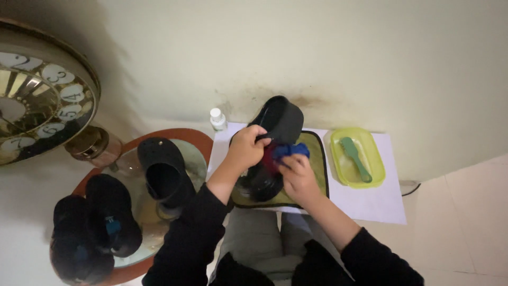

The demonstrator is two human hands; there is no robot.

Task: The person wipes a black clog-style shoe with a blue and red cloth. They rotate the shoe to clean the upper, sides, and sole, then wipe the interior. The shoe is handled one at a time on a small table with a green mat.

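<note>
- Left hand (246,147): clamped on black shoe (278,124), gripping its rim.
- Right hand (297,177): closed on blue cloth (290,150), pressed against shoe.
- Green mat (317,159): beneath both hands.
- Brush (355,158): right of right hand.

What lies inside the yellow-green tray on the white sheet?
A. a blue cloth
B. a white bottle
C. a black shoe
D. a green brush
D: a green brush lies alone in the yellow-green tray, while the right hand presses the blue cloth to the black shoe.
</note>
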